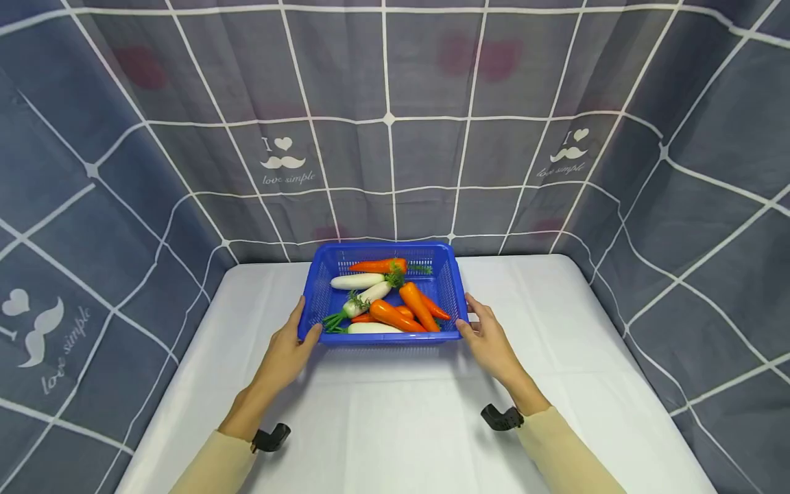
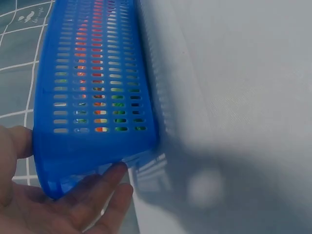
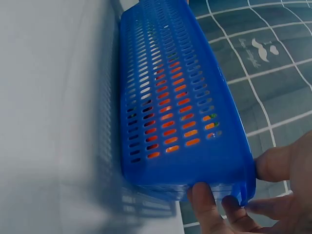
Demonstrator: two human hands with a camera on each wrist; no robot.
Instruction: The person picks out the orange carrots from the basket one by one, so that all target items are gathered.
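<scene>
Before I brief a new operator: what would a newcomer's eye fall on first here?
Probably the blue basket in the middle of the head view, with bright orange carrots and white radishes inside. Next, the left grip and right grip, holding its near left and right corners. Then the gridded grey cloth hanging behind it.
</scene>
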